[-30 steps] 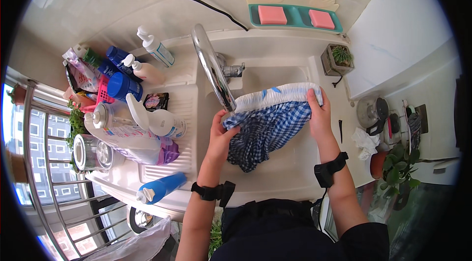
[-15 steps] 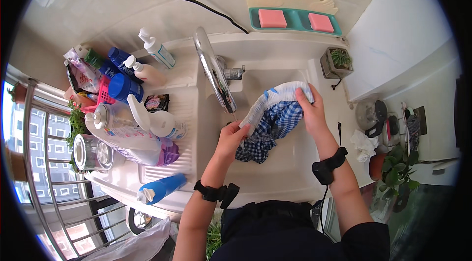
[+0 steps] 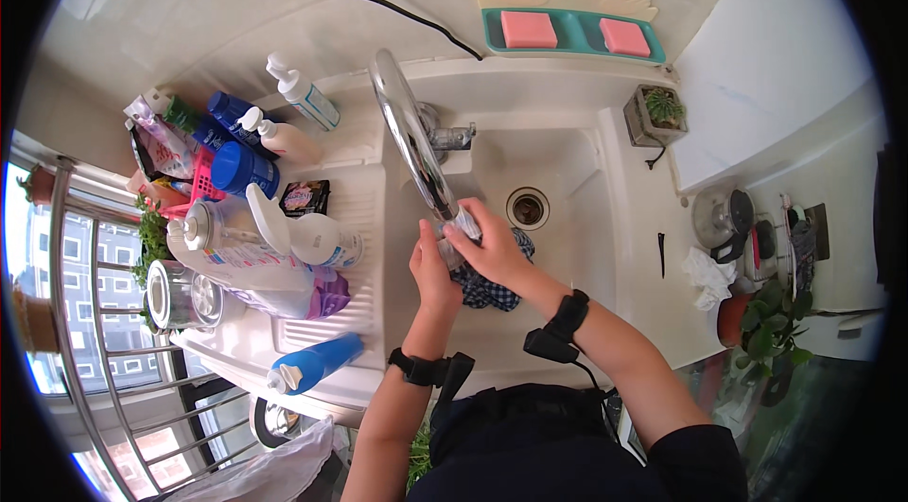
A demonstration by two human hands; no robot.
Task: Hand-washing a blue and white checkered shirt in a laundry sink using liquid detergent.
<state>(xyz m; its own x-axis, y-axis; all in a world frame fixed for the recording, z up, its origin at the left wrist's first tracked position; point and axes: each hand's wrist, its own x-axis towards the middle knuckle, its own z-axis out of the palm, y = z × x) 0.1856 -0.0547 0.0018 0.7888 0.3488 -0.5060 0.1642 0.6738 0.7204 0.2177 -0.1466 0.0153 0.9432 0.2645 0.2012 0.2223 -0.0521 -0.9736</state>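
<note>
Under the tip of the chrome faucet (image 3: 413,138) my two hands are close together. My right hand (image 3: 494,251) is closed around the white band of a blue-and-white checked cloth (image 3: 492,290). My left hand (image 3: 435,271) grips the same band from the other side, fingers partly hidden. The checked part of the cloth hangs bunched below the hands, in the white sink (image 3: 577,313). Much of the cloth is covered by my hands. The drain (image 3: 528,208) shows to the right of the faucet.
Bottles crowd the ribbed left ledge, among them a white spray bottle (image 3: 317,239) and a blue bottle (image 3: 317,363). A teal soap tray (image 3: 570,31) with two pink soaps is on the back wall. A potted cactus (image 3: 662,107) stands at the sink's back right corner.
My right hand has moved left and down, next to my left hand beneath the faucet. The band, stretched between my hands before, is now gathered, and the drain is uncovered.
</note>
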